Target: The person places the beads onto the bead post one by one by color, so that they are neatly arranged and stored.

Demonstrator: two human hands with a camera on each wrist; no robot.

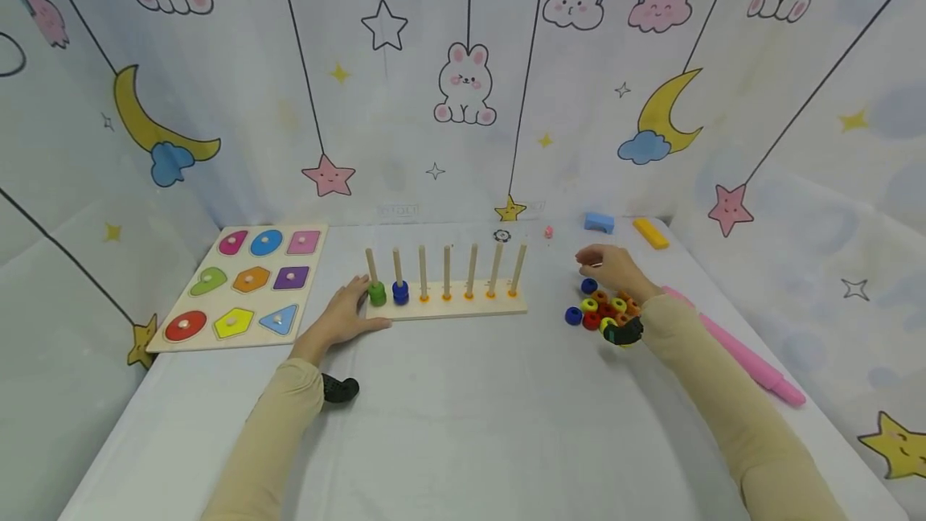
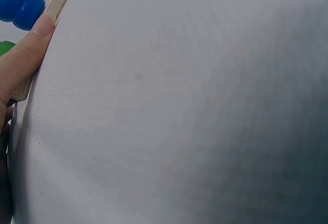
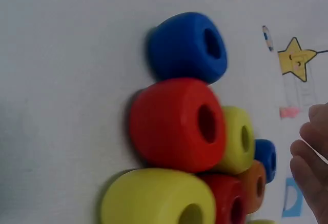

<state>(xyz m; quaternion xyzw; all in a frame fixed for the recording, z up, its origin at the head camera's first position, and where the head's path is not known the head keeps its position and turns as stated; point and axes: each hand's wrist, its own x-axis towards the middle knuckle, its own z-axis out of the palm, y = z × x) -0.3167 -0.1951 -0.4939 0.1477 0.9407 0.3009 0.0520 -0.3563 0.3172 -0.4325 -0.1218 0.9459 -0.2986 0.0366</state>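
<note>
A wooden peg board with a row of several upright pegs lies in the middle of the table. Green beads sit on its leftmost peg and blue beads on the one beside it. My left hand holds the board's left end, thumb along the front edge, fingers around the back corner. Over the far side of a heap of loose beads is my right hand, fingers loosely bent, with nothing visible between them. Blue, red, yellow and orange beads make up the heap, including a red bead.
To the left lies a shape puzzle board with knobbed pieces. A blue block and a yellow block are at the back right. A long pink stick lies beyond my right forearm. Patterned cloth walls stand behind and beside the table.
</note>
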